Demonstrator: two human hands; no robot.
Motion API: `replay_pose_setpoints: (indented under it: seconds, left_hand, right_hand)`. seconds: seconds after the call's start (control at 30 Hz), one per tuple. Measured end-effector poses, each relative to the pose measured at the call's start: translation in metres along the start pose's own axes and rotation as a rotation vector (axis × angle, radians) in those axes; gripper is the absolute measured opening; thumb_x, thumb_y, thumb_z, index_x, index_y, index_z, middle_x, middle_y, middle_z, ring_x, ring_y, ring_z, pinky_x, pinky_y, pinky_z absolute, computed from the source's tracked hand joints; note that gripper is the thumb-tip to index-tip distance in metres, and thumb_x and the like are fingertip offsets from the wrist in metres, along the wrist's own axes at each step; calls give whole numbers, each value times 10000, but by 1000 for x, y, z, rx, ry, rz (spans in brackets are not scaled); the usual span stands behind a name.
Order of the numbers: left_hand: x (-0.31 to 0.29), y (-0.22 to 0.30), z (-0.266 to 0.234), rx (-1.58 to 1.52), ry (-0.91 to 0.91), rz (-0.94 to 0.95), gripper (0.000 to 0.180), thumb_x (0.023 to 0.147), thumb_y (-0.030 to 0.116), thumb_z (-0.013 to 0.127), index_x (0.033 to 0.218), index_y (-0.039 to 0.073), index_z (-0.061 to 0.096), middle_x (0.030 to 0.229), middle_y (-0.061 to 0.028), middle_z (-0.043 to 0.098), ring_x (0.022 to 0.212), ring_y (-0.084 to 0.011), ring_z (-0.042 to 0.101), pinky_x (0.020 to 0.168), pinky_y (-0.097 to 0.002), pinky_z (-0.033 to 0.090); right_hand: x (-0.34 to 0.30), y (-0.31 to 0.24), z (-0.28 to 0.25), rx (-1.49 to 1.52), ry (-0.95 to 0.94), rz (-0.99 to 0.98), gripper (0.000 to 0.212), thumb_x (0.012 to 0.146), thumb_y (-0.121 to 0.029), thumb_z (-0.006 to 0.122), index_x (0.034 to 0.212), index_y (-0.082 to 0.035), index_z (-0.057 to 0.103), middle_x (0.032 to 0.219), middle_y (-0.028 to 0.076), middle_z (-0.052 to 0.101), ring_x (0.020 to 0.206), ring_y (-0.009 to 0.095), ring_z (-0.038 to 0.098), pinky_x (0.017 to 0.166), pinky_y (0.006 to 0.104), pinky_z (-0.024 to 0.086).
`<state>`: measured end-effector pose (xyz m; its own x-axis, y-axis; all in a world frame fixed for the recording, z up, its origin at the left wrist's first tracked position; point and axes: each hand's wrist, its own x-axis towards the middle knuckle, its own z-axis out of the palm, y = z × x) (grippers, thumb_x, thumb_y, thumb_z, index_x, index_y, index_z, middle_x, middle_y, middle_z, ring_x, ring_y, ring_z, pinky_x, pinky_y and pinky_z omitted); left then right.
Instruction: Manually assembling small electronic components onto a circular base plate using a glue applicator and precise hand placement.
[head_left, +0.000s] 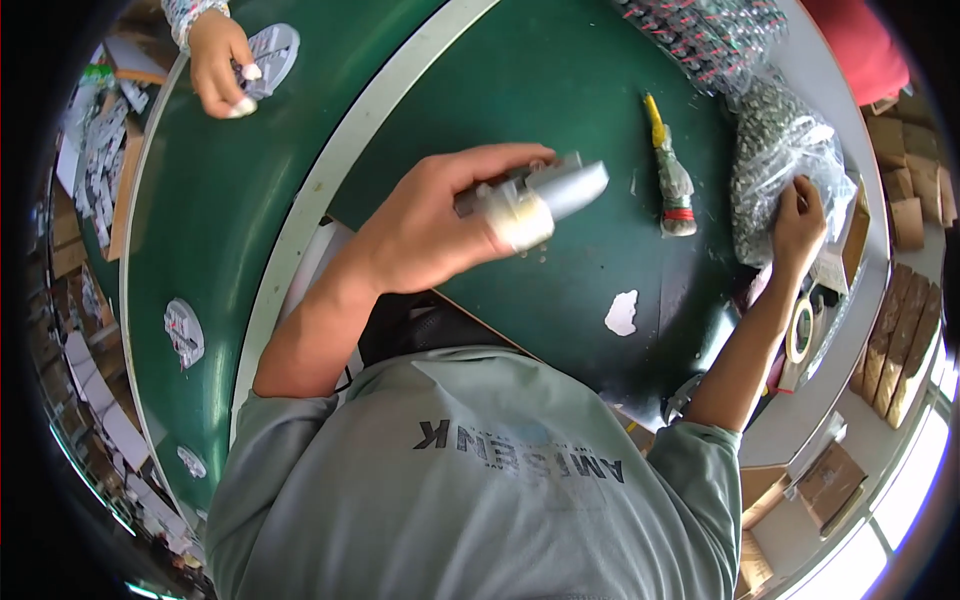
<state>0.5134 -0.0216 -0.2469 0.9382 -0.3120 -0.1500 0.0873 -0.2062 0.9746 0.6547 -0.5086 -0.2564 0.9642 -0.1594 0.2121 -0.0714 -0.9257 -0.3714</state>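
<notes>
My left hand (425, 220) is closed around a grey plastic part (568, 188) above the green work surface. A pale cover wraps its thumb tip, and motion blurs the part's details. On the right, my right hand (800, 225) is at the edge of a clear plastic bag (790, 160) full of small dark and silvery pieces. Its fingers are curled together, and what is in them is too small to make out. Between my hands, a tool wrapped in clear plastic (675, 180), with a yellow end and a red band, lies on the surface.
Another person's hand (218, 65) touches a grey oval part (272, 60) on the green conveyor belt (240, 190). More grey parts (184, 332) lie along it. A net-like bundle (715, 40) sits at the far right. A tape roll (800, 330) stands near my right forearm. A white scrap (621, 313) lies ahead.
</notes>
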Motion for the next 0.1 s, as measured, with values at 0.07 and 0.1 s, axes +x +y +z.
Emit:
replay_pose_setpoints:
  seconds: [0.07,0.1]
  left_hand:
    - [2,-5,-9,-960,-111,-376,857,931,613,799,1508,37,535,1438,-218,652,1281,-358,688,1104,-524,570]
    - [-4,-5,-10,-964,-87,-374,857,931,613,799,1508,37,535,1438,-218,652,1281,-358,688,1104,-524,570]
  right_hand:
    - [3,21,5,52,3,10,378,1008,-231,725,1330,-34,748,1210,171,806,1083,339,780,1019,422,575]
    - [7,33,7,94,14,33,404,974,-233,754,1337,-56,759,1256,192,799,1122,369,775,1055,453,568]
